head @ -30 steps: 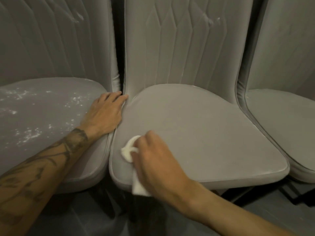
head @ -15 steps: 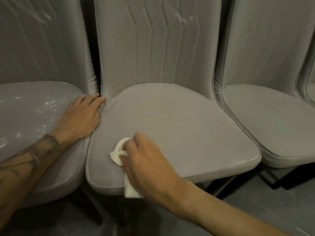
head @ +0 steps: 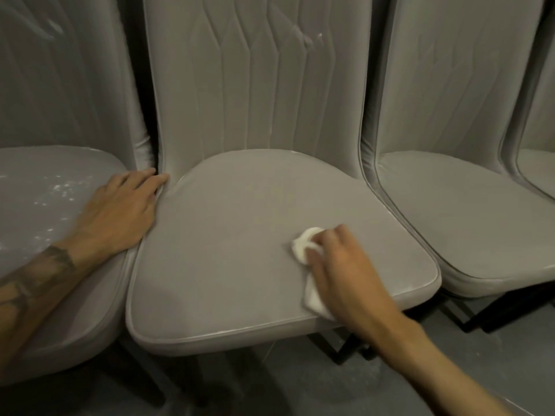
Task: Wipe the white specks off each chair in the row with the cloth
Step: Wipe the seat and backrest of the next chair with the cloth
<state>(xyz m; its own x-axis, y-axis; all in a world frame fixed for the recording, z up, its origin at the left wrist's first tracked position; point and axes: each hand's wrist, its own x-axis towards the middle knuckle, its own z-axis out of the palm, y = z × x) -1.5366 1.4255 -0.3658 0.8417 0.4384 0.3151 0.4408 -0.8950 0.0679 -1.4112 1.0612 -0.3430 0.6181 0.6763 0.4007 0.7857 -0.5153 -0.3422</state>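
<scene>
Cloth (head: 303, 244) gripped in the right hand (head: 345, 271) is finishing the middle chair seat (head: 240, 235); flat left hand (head: 120, 211) is resting on its speckled, unwiped left neighbour (head: 45, 190).

Dim, flat indoor light, faint sheen along the piped front edge of the middle grey upholstered chair seat (head: 240, 336), deep shadow under the seats and over the dark floor (head: 270, 388), crumpled white cloth (head: 304, 245) brightest and slightly smeared, right hand (head: 345, 265) softened by motion blur, tall grey chair backs (head: 450, 85) bowing outward near the frame edges.
</scene>
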